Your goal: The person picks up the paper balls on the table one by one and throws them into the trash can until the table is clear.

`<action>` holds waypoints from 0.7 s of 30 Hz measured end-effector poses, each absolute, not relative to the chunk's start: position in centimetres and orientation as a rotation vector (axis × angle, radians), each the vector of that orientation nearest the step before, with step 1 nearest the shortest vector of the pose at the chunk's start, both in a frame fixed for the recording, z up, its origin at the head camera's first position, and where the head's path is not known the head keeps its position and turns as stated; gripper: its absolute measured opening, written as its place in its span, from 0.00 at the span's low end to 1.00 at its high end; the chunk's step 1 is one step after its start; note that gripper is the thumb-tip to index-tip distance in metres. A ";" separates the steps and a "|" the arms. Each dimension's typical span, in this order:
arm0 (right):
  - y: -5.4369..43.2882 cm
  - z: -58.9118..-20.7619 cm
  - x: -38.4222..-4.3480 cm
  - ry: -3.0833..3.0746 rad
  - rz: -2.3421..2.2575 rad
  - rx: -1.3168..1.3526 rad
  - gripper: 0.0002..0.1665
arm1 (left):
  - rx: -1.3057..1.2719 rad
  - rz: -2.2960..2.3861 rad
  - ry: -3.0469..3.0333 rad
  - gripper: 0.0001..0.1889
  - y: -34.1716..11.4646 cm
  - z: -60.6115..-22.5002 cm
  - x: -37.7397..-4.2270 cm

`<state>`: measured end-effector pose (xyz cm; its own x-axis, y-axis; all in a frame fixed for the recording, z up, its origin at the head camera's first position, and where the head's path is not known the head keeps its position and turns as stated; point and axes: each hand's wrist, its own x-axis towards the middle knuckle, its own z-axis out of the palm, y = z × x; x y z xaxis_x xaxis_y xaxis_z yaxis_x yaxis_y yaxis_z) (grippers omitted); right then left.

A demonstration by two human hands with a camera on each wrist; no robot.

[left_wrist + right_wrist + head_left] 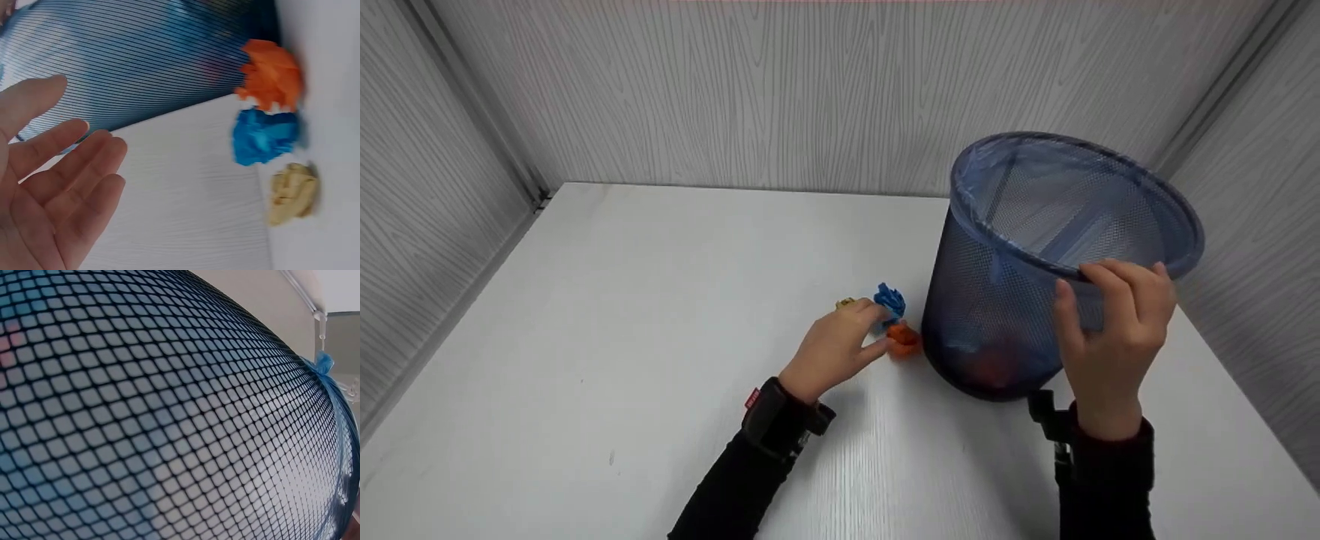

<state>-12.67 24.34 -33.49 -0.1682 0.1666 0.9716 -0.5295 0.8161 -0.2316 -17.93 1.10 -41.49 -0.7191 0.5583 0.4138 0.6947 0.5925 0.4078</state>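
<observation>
My left hand (836, 345) hovers over the table beside three crumpled paper balls, fingers spread and loosely bent, with nothing held. In the left wrist view the orange ball (273, 76), blue ball (264, 136) and yellow ball (292, 193) sit in a row apart from its fingertips. The orange one lies right by the base of a dark mesh wastebasket (990, 300) with a blue plastic liner. Bent fingers of my right hand (1121, 322) grip the near rim, thumb outside. Close mesh (169, 405) fills most of the right wrist view.
Through the mesh, reddish and bluish items (994, 364) show at the basket's bottom. A white table (622, 337) spreads to the left. Grey wood-grain panels (840, 97) stand behind it and at both sides. A knot of blue liner (323, 363) sticks out at the rim.
</observation>
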 end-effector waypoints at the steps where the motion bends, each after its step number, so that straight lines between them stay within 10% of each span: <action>1: 24.3 -33.5 -12.7 -1.634 0.629 0.294 0.21 | -1.020 -0.805 -2.613 0.14 1.2 -41.9 -18.3; 21: 24.7 -33.7 -12.7 -1.658 0.610 0.328 0.13 | -1.140 -0.578 -2.738 0.13 5.9 -45.4 -21.0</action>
<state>-12.72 24.74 -33.70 -0.1829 0.1244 0.9752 -0.5371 0.8182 -0.2051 -21.00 5.89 -45.41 -0.7091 0.6584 0.2525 0.7042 0.6434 0.3002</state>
